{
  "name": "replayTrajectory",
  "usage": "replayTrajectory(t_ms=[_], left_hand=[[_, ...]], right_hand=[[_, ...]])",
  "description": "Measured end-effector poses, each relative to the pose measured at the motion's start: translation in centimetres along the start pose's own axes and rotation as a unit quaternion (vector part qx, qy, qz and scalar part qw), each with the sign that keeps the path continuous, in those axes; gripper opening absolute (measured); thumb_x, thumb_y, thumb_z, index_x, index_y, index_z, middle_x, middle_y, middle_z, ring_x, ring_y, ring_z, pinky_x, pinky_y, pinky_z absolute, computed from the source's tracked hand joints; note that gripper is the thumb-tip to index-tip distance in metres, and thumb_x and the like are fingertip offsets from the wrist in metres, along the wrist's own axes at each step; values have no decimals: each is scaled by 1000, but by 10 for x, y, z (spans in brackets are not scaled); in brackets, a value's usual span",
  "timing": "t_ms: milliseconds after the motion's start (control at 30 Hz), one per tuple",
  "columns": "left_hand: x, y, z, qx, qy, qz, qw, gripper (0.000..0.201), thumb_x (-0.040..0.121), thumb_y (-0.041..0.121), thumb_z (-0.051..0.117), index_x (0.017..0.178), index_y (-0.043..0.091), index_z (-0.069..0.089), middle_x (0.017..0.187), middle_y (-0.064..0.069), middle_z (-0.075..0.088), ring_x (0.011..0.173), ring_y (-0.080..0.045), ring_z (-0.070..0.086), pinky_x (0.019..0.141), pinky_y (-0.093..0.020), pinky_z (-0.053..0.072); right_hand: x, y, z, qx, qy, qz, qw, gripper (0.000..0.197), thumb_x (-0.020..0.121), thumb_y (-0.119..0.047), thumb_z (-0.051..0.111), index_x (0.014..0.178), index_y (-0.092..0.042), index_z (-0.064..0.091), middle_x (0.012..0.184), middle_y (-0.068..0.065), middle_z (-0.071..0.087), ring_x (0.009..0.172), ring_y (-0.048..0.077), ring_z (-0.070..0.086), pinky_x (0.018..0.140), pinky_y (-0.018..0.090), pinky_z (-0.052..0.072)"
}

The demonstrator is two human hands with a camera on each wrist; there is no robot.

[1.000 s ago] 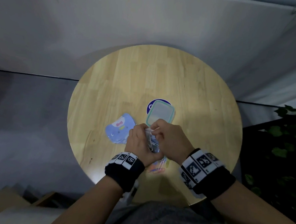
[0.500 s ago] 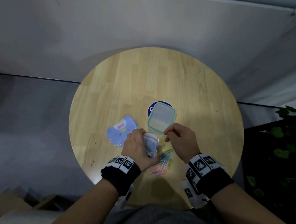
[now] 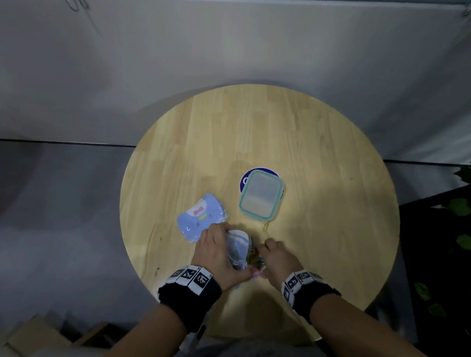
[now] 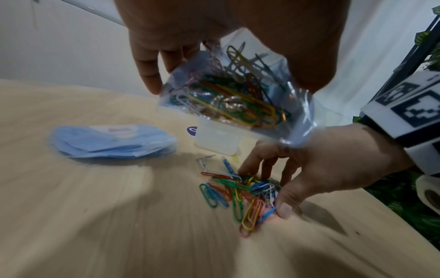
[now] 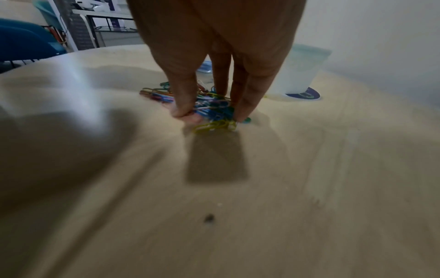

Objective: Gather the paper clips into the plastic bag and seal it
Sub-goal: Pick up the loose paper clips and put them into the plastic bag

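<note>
A small clear plastic bag (image 4: pixel 235 94), partly filled with coloured paper clips, hangs above the round wooden table (image 3: pixel 259 130). My left hand (image 3: pixel 214 253) grips it from the left, mouth turned towards the right hand. Beneath it a loose pile of paper clips (image 4: pixel 238 190) lies near the table's front edge. My right hand (image 3: pixel 272 253) is down on that pile, thumb and fingertips (image 5: pixel 243 112) closing round a bunch of clips (image 5: pixel 212 107). In the head view both hands hide most of the pile.
A lidded clear box with a teal rim (image 3: pixel 261 195) stands on a blue sticker behind the hands. A stack of blue printed pouches (image 3: pixel 200 216) lies to the left. A single yellow clip (image 3: pixel 266 226) lies by the box. Dark plant leaves (image 3: pixel 469 220) are off the table's right side.
My right hand left the bag's mouth and dropped to the pile of clips on the table. The left hand kept hold of the bag and turned it slightly.
</note>
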State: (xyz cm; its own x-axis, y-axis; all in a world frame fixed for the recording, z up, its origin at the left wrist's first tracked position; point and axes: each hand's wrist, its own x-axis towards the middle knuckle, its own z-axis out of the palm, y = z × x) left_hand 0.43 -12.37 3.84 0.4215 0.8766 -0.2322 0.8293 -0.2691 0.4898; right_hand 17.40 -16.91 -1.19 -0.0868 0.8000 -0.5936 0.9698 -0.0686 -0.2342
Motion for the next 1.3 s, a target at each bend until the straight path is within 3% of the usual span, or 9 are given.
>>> replayTrajectory(t_ms=[133, 367, 500, 667, 800, 900, 1100, 1167, 1300], left_hand=[[2, 1, 1, 7, -13, -6, 1000, 88, 50, 56, 69, 119, 12, 37, 107, -2, 42, 99, -22, 42, 79, -28, 37], [4, 0, 2, 13, -15, -8, 1000, 89, 49, 58, 65, 120, 13, 38, 108, -2, 43, 100, -23, 43, 81, -29, 39], [6, 1, 4, 26, -20, -14, 999, 93, 45, 64, 54, 121, 11, 39, 109, -4, 45, 101, -25, 45, 82, -33, 41], [9, -1, 8, 51, -48, -29, 997, 90, 50, 57, 62, 124, 14, 35, 112, -4, 43, 105, -26, 43, 85, -32, 40], [12, 1, 8, 57, -55, -38, 996, 87, 52, 53, 66, 123, 12, 36, 112, -5, 43, 106, -28, 43, 83, -34, 39], [13, 1, 10, 55, -58, -37, 996, 90, 51, 56, 65, 124, 13, 36, 112, -6, 44, 106, -28, 43, 83, -35, 38], [20, 19, 13, 30, -29, -14, 999, 88, 49, 59, 66, 119, 15, 37, 107, -3, 42, 98, -26, 42, 76, -33, 35], [25, 29, 15, 3, 14, 8, 1000, 83, 48, 58, 64, 114, 13, 39, 101, -3, 43, 90, -26, 44, 70, -31, 33], [32, 42, 13, -50, 106, 23, 993, 71, 48, 47, 68, 103, 13, 40, 92, -5, 47, 83, -27, 47, 66, -30, 32]], right_hand=[[-1, 0, 2, -15, 5, -6, 1000, 35, 89, -7, 47, 123, -3, 50, 126, 18, 48, 119, 34, 44, 99, 42, 38], [-3, 5, -2, -2, 25, -4, 1000, 25, 84, -1, 48, 105, -1, 61, 112, 20, 57, 107, 36, 55, 88, 41, 46], [-7, 8, -6, 36, 64, 22, 997, 23, 84, -14, 55, 104, -10, 65, 110, 13, 60, 110, 32, 54, 88, 37, 47], [-17, 9, -25, 141, 94, 72, 983, 22, 86, -28, 54, 103, -19, 66, 103, 10, 68, 101, 32, 59, 81, 35, 49], [-26, 12, -46, 246, 91, 93, 960, 15, 82, -26, 63, 82, -12, 65, 82, 11, 63, 81, 28, 57, 66, 31, 42], [-31, 15, -61, 352, 92, 107, 926, 36, 81, -20, 68, 56, -13, 43, 62, 11, 43, 62, 21, 41, 53, 30, 28], [-34, -5, -101, 643, 119, 119, 748, 11, 82, -7, 67, 72, -11, 70, 73, 13, 66, 57, 17, 54, 48, 23, 42], [-32, -14, -109, 641, 130, 114, 748, 9, 81, -7, 68, 72, -8, 70, 70, 14, 66, 54, 15, 54, 47, 22, 42], [-29, -21, -110, 564, 193, 109, 796, 19, 75, -10, 72, 59, -3, 65, 54, 9, 58, 50, 11, 47, 51, 23, 41]])
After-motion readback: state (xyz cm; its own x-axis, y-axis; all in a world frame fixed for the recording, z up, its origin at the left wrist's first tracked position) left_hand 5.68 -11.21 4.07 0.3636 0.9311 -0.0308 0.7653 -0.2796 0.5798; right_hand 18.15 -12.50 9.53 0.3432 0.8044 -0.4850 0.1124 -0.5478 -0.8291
